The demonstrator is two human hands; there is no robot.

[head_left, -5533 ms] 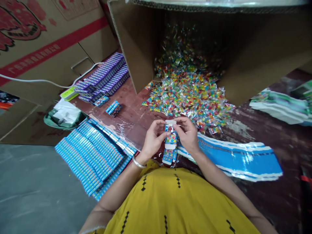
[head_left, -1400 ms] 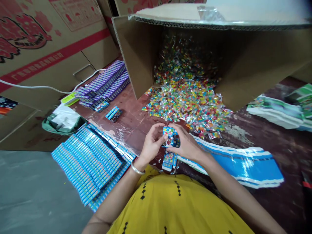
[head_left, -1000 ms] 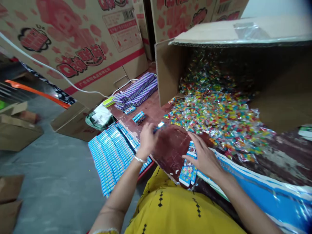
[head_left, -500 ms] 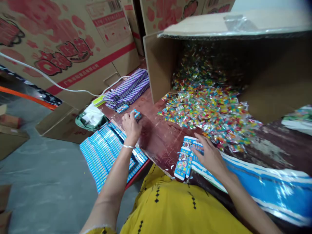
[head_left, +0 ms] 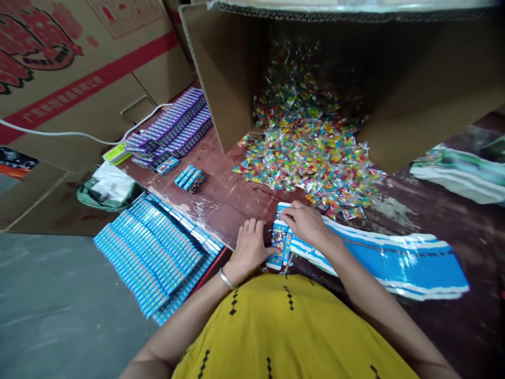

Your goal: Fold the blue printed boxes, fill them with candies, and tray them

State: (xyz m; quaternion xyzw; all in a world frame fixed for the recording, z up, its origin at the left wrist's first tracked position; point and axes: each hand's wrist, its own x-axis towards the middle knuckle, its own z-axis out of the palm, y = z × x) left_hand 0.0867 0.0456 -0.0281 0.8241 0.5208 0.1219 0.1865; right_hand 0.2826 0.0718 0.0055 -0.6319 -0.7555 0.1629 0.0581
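A flat, unfolded blue candy carton (head_left: 280, 237) with white end flaps lies at the table's front edge, at the near end of a fanned row of similar cartons (head_left: 394, 260). My left hand (head_left: 252, 245) rests beside it, its fingers stretched out on the table and its thumb on the carton's lower part. Above it, my right hand (head_left: 305, 226) has its fingers closed on the carton's upper edge; the fingertips are partly hidden. A small group of folded blue boxes (head_left: 190, 179) stands on the table, apart from both hands.
Wrapped colourful candies (head_left: 307, 152) spill from a large cardboard box (head_left: 224, 89) lying on its side. Rows of purple boxes (head_left: 173, 126) stand at the back left. Stacked blue boxes (head_left: 153, 252) fill the left front, near a green basket (head_left: 106, 195). A white cable (head_left: 90, 138) crosses behind.
My left hand has let go of blue boxes, left standing on the table, and moved right to the flat carton. My right hand's fingers have closed on the carton. The view has shifted.
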